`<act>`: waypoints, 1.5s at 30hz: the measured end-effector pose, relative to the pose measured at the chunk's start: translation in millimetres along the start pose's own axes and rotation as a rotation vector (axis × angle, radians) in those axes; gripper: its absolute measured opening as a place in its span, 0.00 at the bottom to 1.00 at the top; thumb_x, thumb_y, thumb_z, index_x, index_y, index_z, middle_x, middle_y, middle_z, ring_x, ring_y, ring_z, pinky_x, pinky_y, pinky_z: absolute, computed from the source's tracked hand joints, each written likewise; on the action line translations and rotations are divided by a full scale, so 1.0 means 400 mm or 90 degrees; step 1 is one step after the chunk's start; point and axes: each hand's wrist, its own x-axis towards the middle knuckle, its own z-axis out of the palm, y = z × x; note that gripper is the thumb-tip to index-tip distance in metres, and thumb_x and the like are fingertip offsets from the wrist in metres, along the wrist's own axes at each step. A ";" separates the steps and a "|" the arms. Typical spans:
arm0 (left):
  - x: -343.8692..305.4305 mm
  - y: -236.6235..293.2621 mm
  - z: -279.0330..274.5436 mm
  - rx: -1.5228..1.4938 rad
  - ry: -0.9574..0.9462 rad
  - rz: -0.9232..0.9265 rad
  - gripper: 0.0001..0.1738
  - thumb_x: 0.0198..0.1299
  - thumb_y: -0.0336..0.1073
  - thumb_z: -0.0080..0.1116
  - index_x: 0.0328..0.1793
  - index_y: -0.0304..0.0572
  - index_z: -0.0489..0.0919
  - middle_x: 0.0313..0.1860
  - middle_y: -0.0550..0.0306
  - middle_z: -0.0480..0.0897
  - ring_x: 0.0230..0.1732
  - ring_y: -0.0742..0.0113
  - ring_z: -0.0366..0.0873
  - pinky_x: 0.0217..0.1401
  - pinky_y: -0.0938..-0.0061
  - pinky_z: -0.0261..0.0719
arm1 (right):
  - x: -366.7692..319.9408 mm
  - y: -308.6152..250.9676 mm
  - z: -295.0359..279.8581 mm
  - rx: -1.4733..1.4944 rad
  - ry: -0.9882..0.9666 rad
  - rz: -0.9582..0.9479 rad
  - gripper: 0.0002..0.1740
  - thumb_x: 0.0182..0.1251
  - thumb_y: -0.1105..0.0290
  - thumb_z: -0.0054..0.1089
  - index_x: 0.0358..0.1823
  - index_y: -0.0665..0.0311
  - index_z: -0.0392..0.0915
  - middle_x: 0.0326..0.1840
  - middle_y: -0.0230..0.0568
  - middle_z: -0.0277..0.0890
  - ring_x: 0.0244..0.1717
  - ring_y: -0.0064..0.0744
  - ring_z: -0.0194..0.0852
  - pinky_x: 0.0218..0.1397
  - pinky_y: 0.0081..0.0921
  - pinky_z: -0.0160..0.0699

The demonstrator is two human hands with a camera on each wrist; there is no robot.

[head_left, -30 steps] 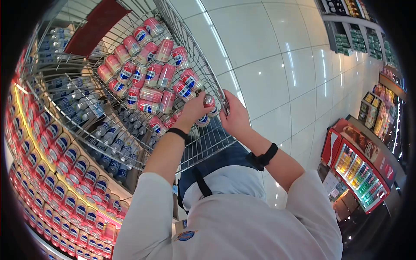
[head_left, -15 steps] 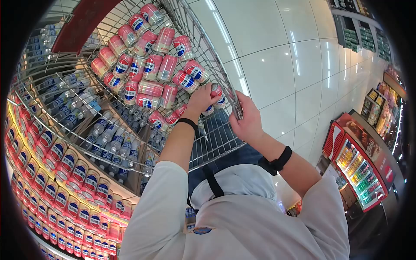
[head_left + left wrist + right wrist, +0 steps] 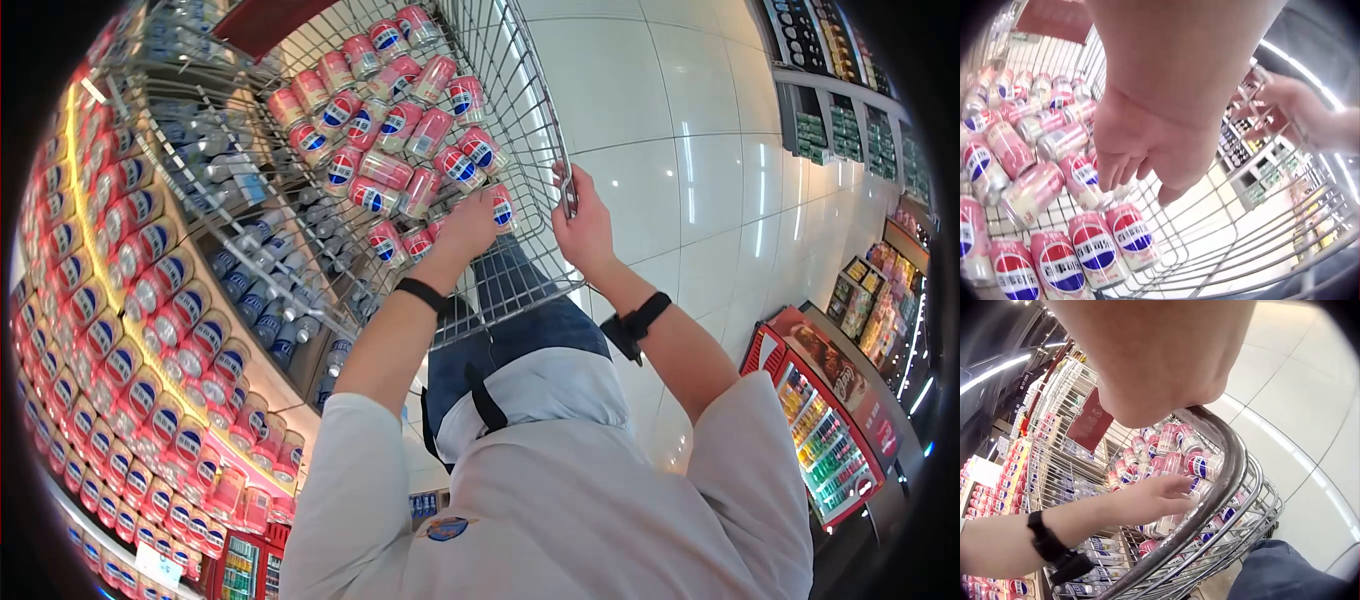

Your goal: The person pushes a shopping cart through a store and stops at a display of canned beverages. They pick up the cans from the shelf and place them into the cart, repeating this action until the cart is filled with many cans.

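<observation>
Inside a wire shopping cart (image 3: 545, 120), pink soda cans with red, white and blue round logos lie in rows. My left hand (image 3: 468, 228) reaches down into the cart, fingertips right at a can (image 3: 502, 209) by the right side wall. In the left wrist view the left hand (image 3: 1154, 140) hangs over the cans with loosely bent fingers and nothing between thumb and fingers. My right hand (image 3: 583, 222) grips the cart's top rail (image 3: 569, 192). Seen from the right wrist, that rail (image 3: 1229, 447) curves beneath the right hand (image 3: 1160, 394).
Stacked pink cans (image 3: 150, 350) fill a lit display at the left. Bottled water (image 3: 265, 300) lies beside the cart. Shiny tiled floor (image 3: 640, 110) runs along the right, with a red drinks cooler (image 3: 830, 420) and stocked shelves (image 3: 850, 120) farther off.
The can that my left hand held by the right wall now sits among the others, and the fingers have loosened from it. My right hand has stayed on the rail. The head view has shifted.
</observation>
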 end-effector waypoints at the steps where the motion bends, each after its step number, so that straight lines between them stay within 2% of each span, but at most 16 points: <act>1: -0.038 0.004 -0.050 0.006 0.013 0.001 0.24 0.64 0.32 0.54 0.66 0.34 0.71 0.67 0.37 0.76 0.66 0.41 0.77 0.67 0.52 0.78 | 0.000 0.010 0.005 -0.019 0.011 -0.022 0.33 0.62 0.74 0.58 0.72 0.59 0.66 0.51 0.55 0.81 0.47 0.56 0.83 0.49 0.45 0.83; 3: -0.132 0.009 -0.155 0.058 -0.056 0.019 0.20 0.64 0.32 0.54 0.62 0.35 0.75 0.62 0.37 0.80 0.60 0.41 0.81 0.61 0.51 0.80 | 0.004 0.014 0.007 -0.048 0.008 -0.004 0.33 0.63 0.72 0.58 0.72 0.58 0.65 0.52 0.55 0.81 0.48 0.57 0.83 0.50 0.47 0.83; 6: -0.332 0.063 -0.299 0.068 0.006 -0.050 0.19 0.64 0.35 0.55 0.59 0.35 0.78 0.53 0.36 0.84 0.56 0.40 0.82 0.60 0.52 0.80 | 0.004 -0.002 0.010 -0.115 0.010 -0.001 0.33 0.66 0.67 0.58 0.73 0.58 0.64 0.55 0.55 0.81 0.51 0.59 0.83 0.54 0.51 0.82; 9: -0.550 0.110 -0.383 0.058 0.079 -0.056 0.23 0.66 0.38 0.57 0.65 0.36 0.77 0.57 0.38 0.84 0.58 0.41 0.82 0.58 0.53 0.81 | 0.002 -0.025 0.011 -0.128 0.073 -0.017 0.33 0.66 0.64 0.58 0.73 0.57 0.64 0.63 0.54 0.78 0.59 0.56 0.79 0.59 0.50 0.79; 14: -0.962 0.115 -0.369 -0.160 0.267 -0.098 0.26 0.66 0.39 0.64 0.69 0.40 0.77 0.56 0.46 0.87 0.57 0.52 0.85 0.60 0.62 0.82 | 0.021 0.031 0.041 -0.225 0.157 -0.147 0.40 0.63 0.62 0.62 0.77 0.61 0.62 0.69 0.56 0.73 0.69 0.56 0.70 0.70 0.50 0.73; 16: -1.115 0.074 -0.332 -0.141 0.337 -0.139 0.27 0.65 0.39 0.65 0.69 0.41 0.77 0.55 0.47 0.87 0.56 0.54 0.85 0.58 0.63 0.82 | -0.016 0.001 0.040 -0.275 0.146 -0.080 0.44 0.61 0.62 0.65 0.79 0.62 0.61 0.68 0.56 0.73 0.70 0.56 0.71 0.73 0.50 0.70; 18: -1.253 0.055 -0.290 -0.128 0.406 -0.190 0.27 0.65 0.39 0.66 0.69 0.41 0.77 0.55 0.47 0.87 0.55 0.54 0.85 0.57 0.63 0.82 | -0.012 0.091 0.067 -0.303 0.200 -0.209 0.46 0.60 0.61 0.69 0.79 0.62 0.59 0.68 0.57 0.73 0.69 0.56 0.71 0.73 0.49 0.70; 22: -1.451 -0.039 -0.198 -0.119 0.570 -0.365 0.26 0.59 0.40 0.70 0.62 0.38 0.81 0.52 0.45 0.87 0.53 0.46 0.85 0.56 0.58 0.82 | -0.093 0.089 0.059 -0.313 0.112 -0.045 0.48 0.61 0.60 0.70 0.79 0.61 0.54 0.68 0.62 0.70 0.69 0.60 0.70 0.72 0.51 0.72; 24: -1.487 -0.144 -0.123 -0.111 0.625 -0.371 0.30 0.57 0.41 0.72 0.65 0.39 0.79 0.53 0.43 0.85 0.55 0.43 0.83 0.58 0.56 0.81 | -0.117 0.067 0.053 -0.350 0.086 -0.022 0.49 0.61 0.59 0.71 0.80 0.60 0.52 0.68 0.61 0.70 0.69 0.61 0.69 0.72 0.52 0.71; 26: -1.498 -0.192 -0.089 -0.017 0.767 -0.403 0.36 0.56 0.43 0.74 0.69 0.39 0.75 0.57 0.39 0.82 0.59 0.40 0.80 0.61 0.53 0.78 | -0.118 0.055 0.049 -0.387 0.070 0.005 0.50 0.61 0.58 0.71 0.80 0.60 0.51 0.68 0.61 0.69 0.69 0.63 0.69 0.72 0.52 0.71; 31: -1.424 -0.321 -0.062 0.064 0.801 -0.448 0.43 0.53 0.49 0.76 0.71 0.35 0.71 0.60 0.38 0.78 0.61 0.39 0.75 0.65 0.52 0.74 | -0.128 0.012 0.051 -0.475 0.004 0.143 0.54 0.59 0.52 0.72 0.82 0.51 0.48 0.75 0.57 0.60 0.75 0.61 0.60 0.73 0.61 0.66; 34: -1.383 -0.362 -0.080 0.089 0.761 -0.524 0.47 0.51 0.53 0.76 0.72 0.35 0.69 0.60 0.41 0.77 0.61 0.42 0.74 0.66 0.52 0.72 | -0.187 0.009 0.055 -0.412 0.050 0.121 0.54 0.59 0.52 0.72 0.83 0.46 0.47 0.78 0.54 0.57 0.77 0.59 0.56 0.73 0.62 0.64; 38: -1.358 -0.376 -0.078 0.112 0.710 -0.552 0.50 0.52 0.55 0.76 0.74 0.37 0.66 0.61 0.43 0.75 0.64 0.45 0.71 0.66 0.53 0.67 | -0.250 0.105 0.024 -0.387 0.085 0.085 0.54 0.57 0.51 0.72 0.82 0.48 0.51 0.80 0.54 0.55 0.78 0.62 0.54 0.74 0.62 0.62; 40: -1.347 -0.374 -0.078 0.103 0.742 -0.565 0.51 0.52 0.56 0.75 0.76 0.36 0.65 0.60 0.42 0.75 0.64 0.45 0.72 0.67 0.53 0.67 | -0.288 0.133 -0.001 -0.352 0.111 0.108 0.53 0.58 0.52 0.72 0.82 0.53 0.52 0.79 0.56 0.56 0.78 0.63 0.55 0.75 0.59 0.62; 42: -1.333 -0.382 -0.057 0.146 0.776 -0.539 0.52 0.53 0.56 0.75 0.77 0.35 0.64 0.60 0.42 0.75 0.63 0.45 0.72 0.67 0.54 0.67 | -0.326 0.182 -0.035 -0.330 0.163 0.018 0.51 0.60 0.54 0.70 0.81 0.60 0.52 0.77 0.59 0.59 0.76 0.62 0.58 0.76 0.56 0.62; 45: -1.333 -0.427 -0.042 0.205 0.812 -0.516 0.53 0.55 0.56 0.73 0.78 0.31 0.62 0.60 0.41 0.75 0.62 0.46 0.73 0.66 0.55 0.68 | -0.393 0.198 -0.085 -0.290 0.177 0.003 0.50 0.61 0.58 0.71 0.79 0.65 0.54 0.73 0.63 0.64 0.74 0.64 0.61 0.77 0.53 0.61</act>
